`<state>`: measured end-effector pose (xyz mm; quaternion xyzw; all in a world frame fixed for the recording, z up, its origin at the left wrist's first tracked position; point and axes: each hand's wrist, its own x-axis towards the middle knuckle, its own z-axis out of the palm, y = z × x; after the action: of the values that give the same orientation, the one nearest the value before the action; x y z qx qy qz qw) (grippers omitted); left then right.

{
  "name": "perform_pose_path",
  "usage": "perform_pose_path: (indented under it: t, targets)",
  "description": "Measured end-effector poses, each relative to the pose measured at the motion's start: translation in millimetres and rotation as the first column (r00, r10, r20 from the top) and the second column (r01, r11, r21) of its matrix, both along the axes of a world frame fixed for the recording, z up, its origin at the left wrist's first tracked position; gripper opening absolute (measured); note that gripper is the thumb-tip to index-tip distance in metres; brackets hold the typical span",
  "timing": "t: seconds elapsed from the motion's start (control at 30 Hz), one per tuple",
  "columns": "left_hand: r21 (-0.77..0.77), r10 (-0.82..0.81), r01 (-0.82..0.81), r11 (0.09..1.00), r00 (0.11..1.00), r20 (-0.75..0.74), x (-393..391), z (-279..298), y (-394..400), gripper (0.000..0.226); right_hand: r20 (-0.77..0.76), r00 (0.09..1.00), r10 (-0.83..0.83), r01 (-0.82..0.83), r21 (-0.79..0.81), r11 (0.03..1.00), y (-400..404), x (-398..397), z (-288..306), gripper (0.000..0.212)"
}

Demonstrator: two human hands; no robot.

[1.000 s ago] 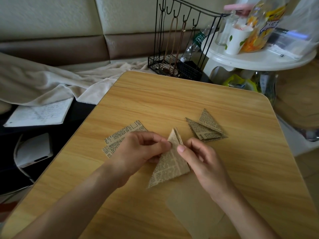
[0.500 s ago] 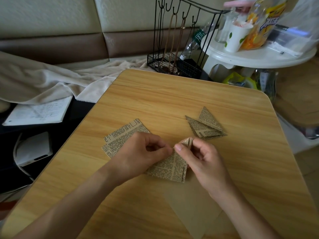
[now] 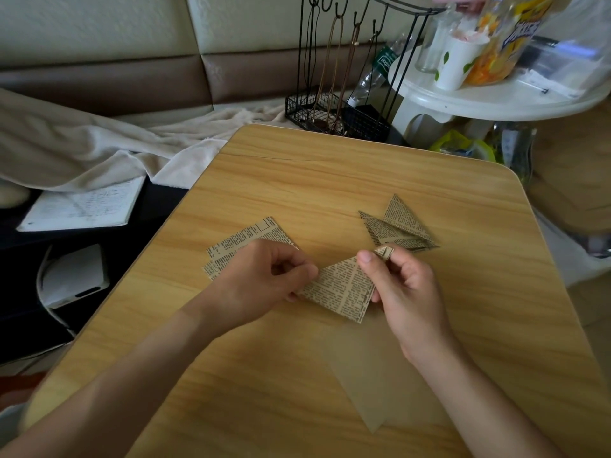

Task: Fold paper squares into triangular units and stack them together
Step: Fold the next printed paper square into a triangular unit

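left hand (image 3: 261, 282) pinches folded paper (image 3: 342, 289) left edge | right hand (image 3: 401, 285) pinches its upper-right tip | long axis left-right

The far half of the wooden table (image 3: 330, 180) lies bare up to its back edge, open to a reaching hand. Mid-table, flat newsprint squares (image 3: 238, 246) lie on the left and folded triangular units (image 3: 396, 226) on the right, with a bare lane between them. Past the far edge, a black wire rack (image 3: 337, 114) and a white round side table (image 3: 496, 97) stand in the way.
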<state>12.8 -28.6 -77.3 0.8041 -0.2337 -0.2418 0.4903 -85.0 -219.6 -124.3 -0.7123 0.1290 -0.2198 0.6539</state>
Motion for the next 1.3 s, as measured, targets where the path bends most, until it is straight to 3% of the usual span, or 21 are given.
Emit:
perform_pose_path:
  t: [0.13, 0.43, 0.67, 0.83, 1.1, 1.23, 1.3]
  targets:
    - [0.018, 0.004, -0.004, 1.0, 1.0, -0.008, 1.5, -2.3, 4.2, 0.013, 0.006, 0.999, -0.05, 0.05, -0.008, 0.999, -1.5, 0.4, -1.9, 0.034]
    - [0.066, 0.057, -0.07, 0.995, 0.982, 0.18, 3.5, -7.5, 7.2, 0.015, 0.01, 0.997, -0.082, 0.083, -0.029, 0.996, -1.1, 2.0, -4.5, 0.039]
    - [0.097, -0.147, 0.132, 0.987, 0.974, 0.172, 8.7, 1.9, 10.6, 0.007, -0.01, 1.0, 0.014, -0.015, -0.048, 0.999, -2.4, -0.5, -2.0, 0.046]
    - [0.002, -0.169, 0.17, 0.986, 0.984, 0.061, -1.4, 3.8, -5.0, 0.001, -0.053, 0.991, 0.125, -0.128, -0.077, 0.989, -3.4, -1.7, -0.9, 0.058]
    - [-0.146, 0.119, -0.157, 0.977, 0.963, -0.24, -4.0, 1.1, -17.1, 0.007, -0.04, 0.99, 0.138, -0.143, -0.166, 0.976, -2.1, -1.2, -0.1, 0.041]
    - [-0.117, -0.012, -0.027, 0.993, 0.947, -0.322, -5.2, 1.7, -18.4, 0.011, -0.059, 0.987, 0.148, -0.155, -0.16, 0.975, -1.7, -0.9, 0.6, 0.039]
    - [-0.151, -0.007, -0.043, 0.988, 0.948, -0.318, -6.2, 1.4, -19.7, 0.012, -0.087, 0.98, 0.182, -0.194, -0.16, 0.968, -1.9, -1.2, 2.6, 0.037]
